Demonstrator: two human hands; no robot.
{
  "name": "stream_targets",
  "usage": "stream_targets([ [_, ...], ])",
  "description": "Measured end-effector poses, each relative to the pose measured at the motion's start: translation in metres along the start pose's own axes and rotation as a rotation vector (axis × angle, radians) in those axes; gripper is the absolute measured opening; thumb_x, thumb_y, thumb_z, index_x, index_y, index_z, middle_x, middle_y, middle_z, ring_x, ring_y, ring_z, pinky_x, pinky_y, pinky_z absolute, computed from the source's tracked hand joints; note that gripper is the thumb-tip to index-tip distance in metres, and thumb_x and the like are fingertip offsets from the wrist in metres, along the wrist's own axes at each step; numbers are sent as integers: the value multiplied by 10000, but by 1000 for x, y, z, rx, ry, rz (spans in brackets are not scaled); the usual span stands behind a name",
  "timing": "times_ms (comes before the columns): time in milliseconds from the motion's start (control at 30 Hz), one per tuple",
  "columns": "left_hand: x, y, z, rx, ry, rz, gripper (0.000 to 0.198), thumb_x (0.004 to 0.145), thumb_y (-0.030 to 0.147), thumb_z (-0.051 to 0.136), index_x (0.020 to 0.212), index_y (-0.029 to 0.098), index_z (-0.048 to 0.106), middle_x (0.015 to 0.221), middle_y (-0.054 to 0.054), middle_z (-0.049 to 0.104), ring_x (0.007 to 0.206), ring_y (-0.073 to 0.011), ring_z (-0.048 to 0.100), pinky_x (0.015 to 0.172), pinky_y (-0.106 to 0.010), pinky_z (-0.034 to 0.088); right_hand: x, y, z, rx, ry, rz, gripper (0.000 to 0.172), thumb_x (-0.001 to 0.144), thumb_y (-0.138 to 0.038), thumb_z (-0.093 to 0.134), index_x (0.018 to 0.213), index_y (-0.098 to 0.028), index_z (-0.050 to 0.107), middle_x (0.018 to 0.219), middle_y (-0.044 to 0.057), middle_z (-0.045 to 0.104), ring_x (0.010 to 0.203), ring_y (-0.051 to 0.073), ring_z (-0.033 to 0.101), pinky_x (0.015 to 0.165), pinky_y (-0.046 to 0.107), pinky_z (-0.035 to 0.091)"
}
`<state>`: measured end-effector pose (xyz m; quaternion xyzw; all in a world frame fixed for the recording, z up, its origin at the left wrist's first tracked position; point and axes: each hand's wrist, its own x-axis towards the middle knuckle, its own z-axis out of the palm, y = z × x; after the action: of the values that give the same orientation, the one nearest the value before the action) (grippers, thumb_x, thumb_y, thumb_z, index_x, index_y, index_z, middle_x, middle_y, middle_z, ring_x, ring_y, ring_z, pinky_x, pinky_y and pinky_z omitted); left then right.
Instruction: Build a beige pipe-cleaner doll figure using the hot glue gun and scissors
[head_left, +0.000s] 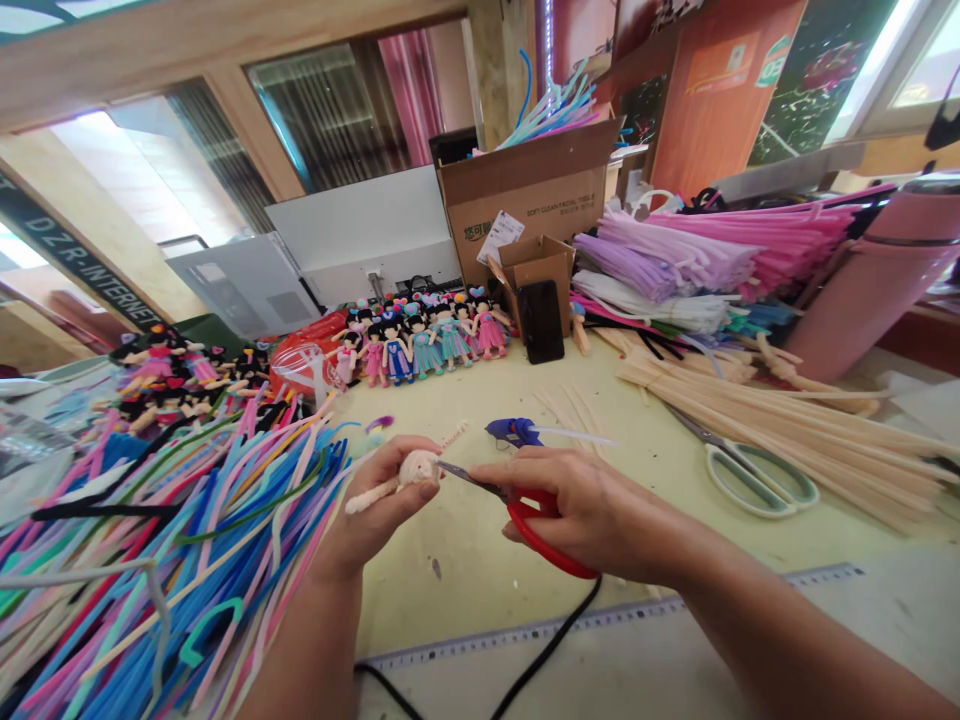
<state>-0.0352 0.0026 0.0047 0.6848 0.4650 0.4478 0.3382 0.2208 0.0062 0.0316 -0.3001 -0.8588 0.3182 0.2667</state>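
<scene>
Cream pipe-cleaner piece (411,470): fuzzy, wound into 1 small ball, straight tail poking out lower left, pinched in left hand (382,505) above table. Red-handled scissors (536,540): gripped in right hand (592,515), grey blades pointing left, tips at ball.

Blue plastic glue gun (514,432) sits mid-counter (465,570), so take bearings from there. Just in front of it the left hand (375,510) and right hand (592,510) meet: a cream fuzzy pipe-cleaner piece (411,470) in the left, red-handled steel scissors (551,552) in the right. Left of the gun is a heap of multicoloured pipe cleaners (187,530). Behind it stands a row of small pipe-cleaner dolls (420,345). To its right lie pale-green-handled scissors (757,480).
</scene>
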Motion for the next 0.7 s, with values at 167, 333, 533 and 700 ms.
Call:
stream_targets([
  [167,-1,1,1,3,15,-22,312,752,429,731,933,191,643,771,-5,577,676,-141,485,595,-257,394,-1,0,0,2,7,-7,551,782,-109,584,1303,-279,645,1044,25,751,915,169,662,799,290,491],
  [333,-1,-1,1,-10,3,-18,323,753,436,735,949,195,648,779,-9,588,689,-146,492,603,-260,395,-1,1,1,-6,9,-13,561,779,-97,591,1310,-271,639,1042,29,748,933,172,660,807,286,494],
  [533,-1,0,0,-5,-11,-6,292,765,406,734,966,205,666,765,1,574,663,-132,473,583,-247,379,-2,-3,-1,-19,-8,-10,570,781,-66,579,1316,-256,639,1018,30,736,868,155,665,776,268,491],
  [700,-2,6,1,-2,-52,-53,279,746,386,742,943,198,680,716,9,558,621,-122,454,549,-237,359,-3,-3,-5,-40,-40,-44,582,775,-53,568,1313,-263,643,995,33,735,823,151,658,749,269,480],
])
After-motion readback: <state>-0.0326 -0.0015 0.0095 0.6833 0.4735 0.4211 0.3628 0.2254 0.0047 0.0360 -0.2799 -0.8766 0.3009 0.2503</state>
